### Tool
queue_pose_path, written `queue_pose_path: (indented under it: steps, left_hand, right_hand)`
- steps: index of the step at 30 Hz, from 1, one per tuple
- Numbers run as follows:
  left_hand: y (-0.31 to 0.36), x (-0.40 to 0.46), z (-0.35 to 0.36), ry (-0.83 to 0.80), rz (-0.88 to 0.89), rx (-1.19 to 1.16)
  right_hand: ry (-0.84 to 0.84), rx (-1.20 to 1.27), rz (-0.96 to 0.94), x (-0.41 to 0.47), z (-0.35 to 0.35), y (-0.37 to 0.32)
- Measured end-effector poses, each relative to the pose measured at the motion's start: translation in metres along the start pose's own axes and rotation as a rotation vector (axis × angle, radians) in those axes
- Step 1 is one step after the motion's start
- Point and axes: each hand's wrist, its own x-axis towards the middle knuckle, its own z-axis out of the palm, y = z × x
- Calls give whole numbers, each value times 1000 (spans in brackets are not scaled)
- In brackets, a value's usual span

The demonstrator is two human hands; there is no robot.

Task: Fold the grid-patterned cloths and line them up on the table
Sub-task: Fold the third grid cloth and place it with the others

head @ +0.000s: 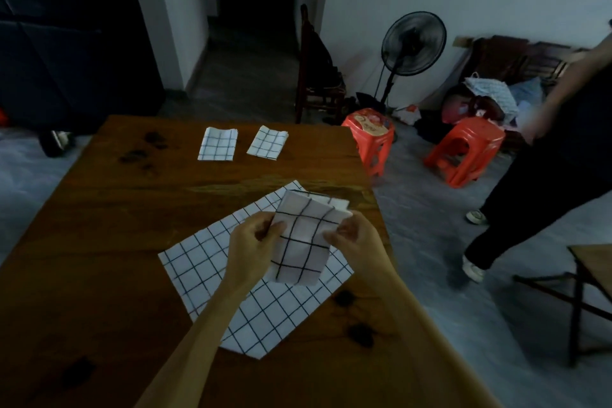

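Grid-patterned cloths are the story here, and the biggest of them, a flat white cloth with thin black grid lines (212, 272), lies unfolded and skewed on the dark brown wooden bench (99, 225), one corner pointing back at the person. Lifted above it is the folded white cloth with bold black grid lines (303, 242), a soft limp packet held between both hands, its long axis running away from the person toward the far end. The left hand (255, 235) pinches its left edge, thumb on top; the right hand (356, 235) pinches the right edge, fingers curled round the fabric. Straight ahead, well apart from the hands, sit two small folded grid cloths: the left one (218, 144) squared up, the right one (267, 143) slightly turned, just beside each other in a row. The open spot looks to be right of that pair, so the right hand is the nearer for placing, I'd judge. The thin fabric creases cleanly but could slump open if released carelessly.
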Motion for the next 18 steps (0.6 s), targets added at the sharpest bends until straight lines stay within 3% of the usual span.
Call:
queue_pose_path:
  steps: [4, 11, 18]
  left_hand:
    - [-9, -20, 2, 10, -82, -144]
    - [-24, -52, 10, 5, -170, -195]
    - [-10, -82, 36, 36, -148, -60]
  right_hand:
    - [-26, 23, 36, -18, 17, 6]
    - [77, -18, 75, -42, 12, 19]
    - [21, -61, 1, -58, -22, 40]
